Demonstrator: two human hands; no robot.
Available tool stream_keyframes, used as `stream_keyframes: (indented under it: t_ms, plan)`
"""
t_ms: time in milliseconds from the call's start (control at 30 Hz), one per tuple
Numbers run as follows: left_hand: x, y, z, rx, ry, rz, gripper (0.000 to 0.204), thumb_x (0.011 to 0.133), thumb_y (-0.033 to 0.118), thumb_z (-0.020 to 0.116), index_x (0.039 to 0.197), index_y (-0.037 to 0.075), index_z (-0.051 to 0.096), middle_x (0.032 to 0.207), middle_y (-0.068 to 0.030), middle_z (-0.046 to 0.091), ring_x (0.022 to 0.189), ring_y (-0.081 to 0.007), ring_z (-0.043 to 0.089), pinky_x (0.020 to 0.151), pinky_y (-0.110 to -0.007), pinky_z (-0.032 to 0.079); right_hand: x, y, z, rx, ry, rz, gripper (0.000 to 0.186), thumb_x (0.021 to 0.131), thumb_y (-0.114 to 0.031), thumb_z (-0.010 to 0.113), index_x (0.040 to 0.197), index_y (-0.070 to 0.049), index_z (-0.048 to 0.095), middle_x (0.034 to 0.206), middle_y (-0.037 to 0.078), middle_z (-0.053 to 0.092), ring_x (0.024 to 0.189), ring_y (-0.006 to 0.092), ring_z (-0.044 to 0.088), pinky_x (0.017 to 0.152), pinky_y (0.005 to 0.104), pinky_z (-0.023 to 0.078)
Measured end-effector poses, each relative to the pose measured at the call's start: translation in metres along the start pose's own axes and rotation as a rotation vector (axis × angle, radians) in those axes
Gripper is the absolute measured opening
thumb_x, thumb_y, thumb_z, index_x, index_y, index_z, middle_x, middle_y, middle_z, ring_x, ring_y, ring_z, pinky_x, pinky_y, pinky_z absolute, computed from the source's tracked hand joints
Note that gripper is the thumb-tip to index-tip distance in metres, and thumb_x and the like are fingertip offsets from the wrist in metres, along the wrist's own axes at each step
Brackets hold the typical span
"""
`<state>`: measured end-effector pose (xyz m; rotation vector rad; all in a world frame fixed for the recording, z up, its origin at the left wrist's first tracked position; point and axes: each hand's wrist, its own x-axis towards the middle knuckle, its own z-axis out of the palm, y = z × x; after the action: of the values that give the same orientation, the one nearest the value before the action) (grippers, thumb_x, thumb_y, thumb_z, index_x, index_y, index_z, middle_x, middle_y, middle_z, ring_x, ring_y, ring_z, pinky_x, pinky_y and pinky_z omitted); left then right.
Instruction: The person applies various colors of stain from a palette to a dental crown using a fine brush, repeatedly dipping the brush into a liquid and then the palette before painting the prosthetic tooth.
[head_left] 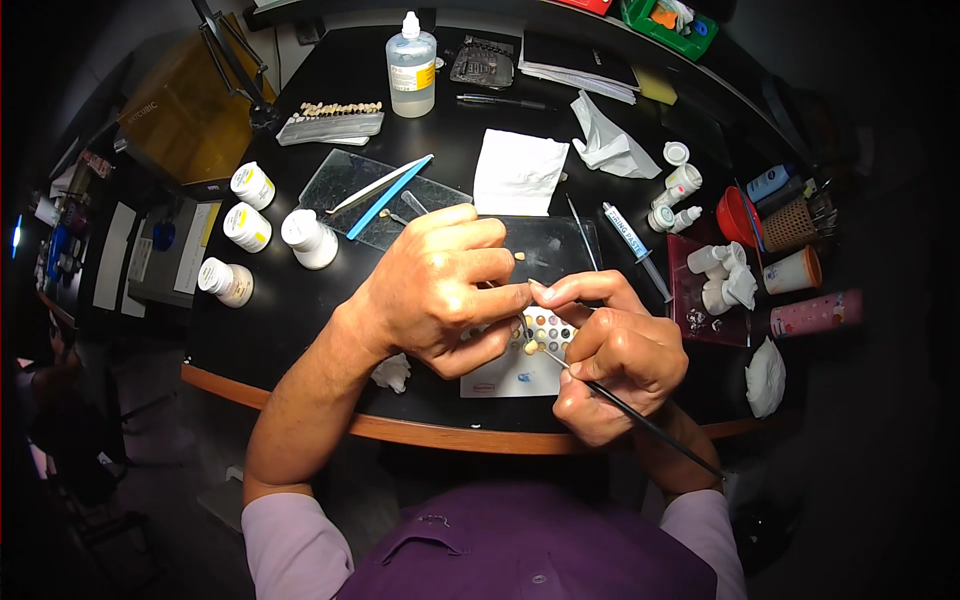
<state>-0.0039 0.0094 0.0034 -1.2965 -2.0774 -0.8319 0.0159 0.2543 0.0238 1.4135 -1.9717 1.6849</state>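
Both hands meet above the desk. My left hand (450, 290) is closed, its fingers curled around a thin metal holder (525, 325) that is mostly hidden. At the holder's lower end sits a small cream tooth crown (531, 348). My right hand (625, 360) pinches a fine brush (640, 418) with a dark handle, its tip at the crown. The two index fingertips touch or nearly touch. Under the hands lies a white palette card (500, 384) with rows of coloured spots, partly covered. Another small tooth-coloured piece (520, 256) rests on the dark slab (550, 240) behind.
White jars (248, 228) stand at the left. Behind my left hand, white tweezers (380, 187) and a blue-handled tool (390, 197) lie on a glass plate (340, 180). A clear bottle (411, 70), folded tissue (518, 170) and paste syringe (636, 250) lie farther off. A red tray (685, 310) sits right.
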Motion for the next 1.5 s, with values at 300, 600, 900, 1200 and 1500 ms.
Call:
stream_keyframes:
  t_ms: [300,600,900,1200,1500]
  plan:
    - [0.0010,0.0014,0.0003,0.055,-0.019,0.001,0.021,0.066,0.023,0.079,0.081,0.012,0.070,0.070,-0.0010,0.051,0.068,-0.0231,0.054,0.061,-0.039,0.042,-0.0016,-0.0006,-0.0004,-0.027,-0.041,0.018,0.029,0.064,0.012,0.068,0.068,-0.006,0.046,0.068,0.005,0.058,0.111,0.0368,0.075,0.091,0.0461,0.067]
    - [0.0004,-0.0008,0.0026,0.029,0.008,0.014,0.035,0.057,0.017,0.078,0.090,0.007,0.079,0.069,-0.0006,0.054,0.063,-0.0214,0.049,0.058,-0.038,0.033,-0.0035,0.0029,0.0000,-0.020,-0.040,0.004,0.024,0.065,0.010,0.069,0.069,-0.005,0.050,0.069,0.006,0.061,0.110,0.0371,0.073,0.097,0.0510,0.066]
    - [0.0009,-0.0001,0.0021,0.026,0.017,0.019,0.035,0.057,0.017,0.078,0.091,0.006,0.079,0.069,-0.0010,0.055,0.063,-0.0216,0.049,0.058,-0.038,0.033,-0.0019,0.0014,0.0025,-0.026,-0.017,-0.001,0.028,0.064,0.013,0.069,0.068,-0.006,0.049,0.070,0.006,0.060,0.109,0.0358,0.075,0.093,0.0467,0.067]
    - [0.0006,-0.0015,0.0023,0.011,0.005,0.011,0.034,0.058,0.016,0.078,0.090,0.006,0.079,0.070,-0.0011,0.056,0.063,-0.0215,0.049,0.058,-0.038,0.033,-0.0035,0.0011,-0.0001,-0.044,-0.020,0.019,0.026,0.064,0.011,0.069,0.069,-0.006,0.050,0.070,0.005,0.060,0.110,0.0352,0.075,0.089,0.0446,0.067]
    - [-0.0037,-0.0059,0.0062,-0.067,0.015,-0.050,0.035,0.065,0.018,0.078,0.099,0.011,0.084,0.067,0.0004,0.049,0.064,-0.0217,0.050,0.060,-0.038,0.041,-0.0041,0.0002,-0.0021,-0.026,-0.031,-0.016,0.028,0.066,0.012,0.072,0.072,-0.007,0.053,0.072,0.004,0.061,0.111,0.0354,0.075,0.083,0.0417,0.062]
